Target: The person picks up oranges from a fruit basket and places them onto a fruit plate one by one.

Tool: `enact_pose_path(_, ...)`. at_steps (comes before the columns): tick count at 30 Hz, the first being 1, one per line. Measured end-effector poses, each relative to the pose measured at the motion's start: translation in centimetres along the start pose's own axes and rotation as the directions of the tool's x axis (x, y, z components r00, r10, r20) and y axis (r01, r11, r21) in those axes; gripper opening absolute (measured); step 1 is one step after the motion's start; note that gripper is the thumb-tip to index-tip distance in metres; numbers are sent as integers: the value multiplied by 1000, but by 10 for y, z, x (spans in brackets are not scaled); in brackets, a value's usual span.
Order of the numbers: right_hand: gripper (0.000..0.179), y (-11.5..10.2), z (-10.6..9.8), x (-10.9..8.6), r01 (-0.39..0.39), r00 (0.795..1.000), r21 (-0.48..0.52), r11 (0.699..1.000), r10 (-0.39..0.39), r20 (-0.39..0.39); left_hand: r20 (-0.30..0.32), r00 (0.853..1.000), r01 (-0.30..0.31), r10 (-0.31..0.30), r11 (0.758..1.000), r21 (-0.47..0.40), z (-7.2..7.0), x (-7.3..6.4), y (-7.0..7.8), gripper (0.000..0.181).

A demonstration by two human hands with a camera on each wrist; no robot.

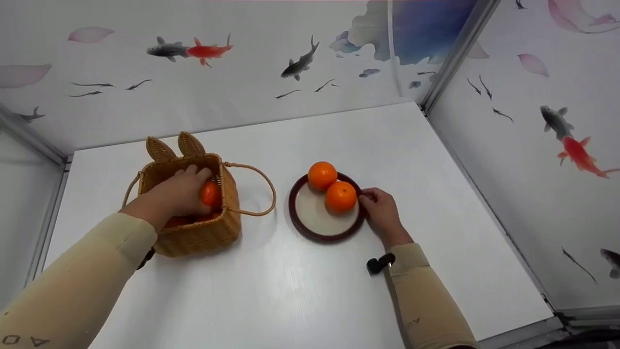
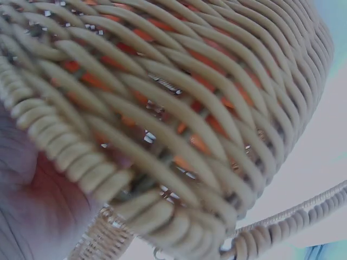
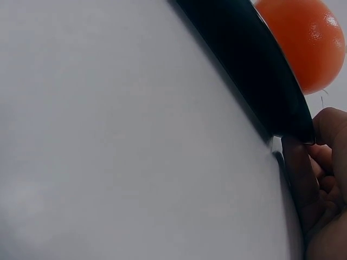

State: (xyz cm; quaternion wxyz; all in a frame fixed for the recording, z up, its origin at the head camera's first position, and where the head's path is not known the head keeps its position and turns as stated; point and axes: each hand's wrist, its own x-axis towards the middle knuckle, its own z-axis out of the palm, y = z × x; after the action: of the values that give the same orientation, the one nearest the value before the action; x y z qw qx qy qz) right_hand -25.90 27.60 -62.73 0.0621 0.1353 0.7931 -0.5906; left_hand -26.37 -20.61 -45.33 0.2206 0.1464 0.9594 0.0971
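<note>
My left hand (image 1: 186, 191) reaches down into a wicker basket (image 1: 203, 237), its fingers and thumb around an orange (image 1: 210, 194). More orange fruit shows through the weave (image 2: 162, 108) in the left wrist view, where the palm (image 2: 38, 189) lies behind the basket rim. To the right, a cream plate (image 1: 310, 213) with a dark red rim carries two oranges, one farther back (image 1: 322, 176) and one nearer its right side (image 1: 341, 197). My right hand (image 1: 382, 211) pinches the plate's right edge between thumb and fingers, and the right wrist view shows the thumb above the rim and a finger below.
The basket has two ear shapes (image 1: 191, 144) at its back and a looped handle (image 1: 266, 182) sticking out toward the plate. Everything stands on a white table (image 1: 281, 291). Panels with painted fish (image 1: 300, 63) rise along the back and right side.
</note>
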Motion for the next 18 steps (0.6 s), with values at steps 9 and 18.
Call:
enact_pose_path(9,22,1,0,0,-9,1000,17,1000,9,5,-111,994,-5,-1,999,-49,-4,-21,3,78)
enact_pose_path(18,22,0,2,-1,43,999,49,998,-43,-9,-274,961,-33,-31,974,-224,1,-43,0,76)
